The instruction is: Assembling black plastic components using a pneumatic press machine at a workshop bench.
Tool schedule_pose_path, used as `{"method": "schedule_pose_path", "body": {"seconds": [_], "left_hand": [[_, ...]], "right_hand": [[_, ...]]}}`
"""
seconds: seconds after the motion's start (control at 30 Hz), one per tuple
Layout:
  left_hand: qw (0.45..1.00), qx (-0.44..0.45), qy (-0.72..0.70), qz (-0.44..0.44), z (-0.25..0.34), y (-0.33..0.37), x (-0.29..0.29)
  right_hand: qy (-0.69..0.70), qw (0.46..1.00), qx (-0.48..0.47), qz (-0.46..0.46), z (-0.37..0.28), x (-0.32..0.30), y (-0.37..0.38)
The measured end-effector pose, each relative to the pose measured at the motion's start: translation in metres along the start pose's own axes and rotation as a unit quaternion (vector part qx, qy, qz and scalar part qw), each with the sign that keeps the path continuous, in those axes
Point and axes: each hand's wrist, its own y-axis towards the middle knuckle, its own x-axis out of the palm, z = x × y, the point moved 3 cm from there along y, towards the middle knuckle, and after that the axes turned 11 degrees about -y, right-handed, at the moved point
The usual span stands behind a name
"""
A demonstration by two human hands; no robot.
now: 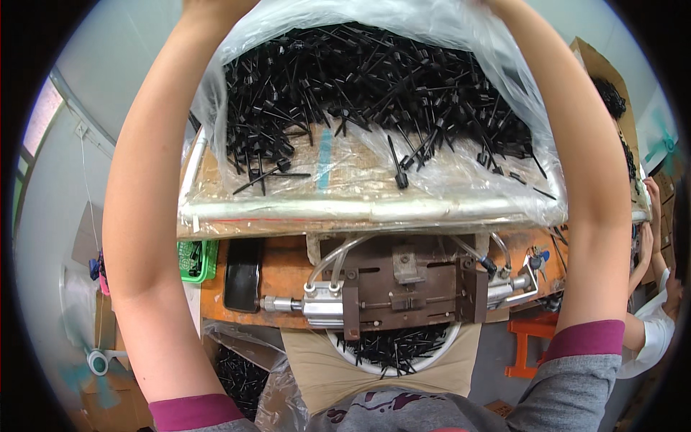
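Both my arms stretch up past the two sides of a tray (403,210) with a pale, film-covered front rim. My left hand (216,4) and my right hand (502,4) reach the upper edge, beside a clear plastic bag (288,16); their fingers are cut off, so their grip is hidden. Heaped in the tray under the bag are many black plastic pieces (374,79), each with a thin stem and a chunky head, like cable ties. A few lie loose near the front rim.
Below the tray, a brown metal fixture (410,277) with air cylinders and hoses sits on an orange wooden bench (216,302). Around it are a phone (242,273), a green basket (210,261) and keys (537,261). A white bowl (455,337) holds black pieces. Another person's hand (644,241) is at right.
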Motion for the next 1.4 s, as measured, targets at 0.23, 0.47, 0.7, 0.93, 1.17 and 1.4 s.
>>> {"method": "schedule_pose_path", "body": {"seconds": [0.23, 0.47, 0.7, 0.93, 1.17, 1.4], "left_hand": [[0.889, -0.148, 0.373, -0.220, -0.015, -0.079, 0.013], [0.969, -0.123, 0.033, -0.213, 0.156, -0.128, -0.027], [0.880, -0.441, 0.175, -0.012, 0.197, -0.294, -0.152], [0.831, -0.509, 0.165, -0.149, 0.191, -0.384, -0.117], [0.780, -0.553, 0.214, -0.198, 0.164, -0.379, -0.054], [0.779, -0.576, 0.186, -0.161, 0.158, -0.390, -0.057]], "right_hand": [[-0.174, 0.891, -0.316, 0.275, 0.015, 0.049, 0.001], [-0.404, 0.874, -0.249, -0.107, 0.129, 0.062, 0.015], [-0.122, 0.905, -0.407, -0.003, 0.003, -0.049, -0.215], [-0.003, 0.878, -0.472, -0.074, -0.008, -0.089, -0.362], [0.102, 0.874, -0.447, -0.158, -0.002, -0.111, -0.449], [0.073, 0.936, -0.322, -0.120, 0.028, -0.095, -0.395]]}}
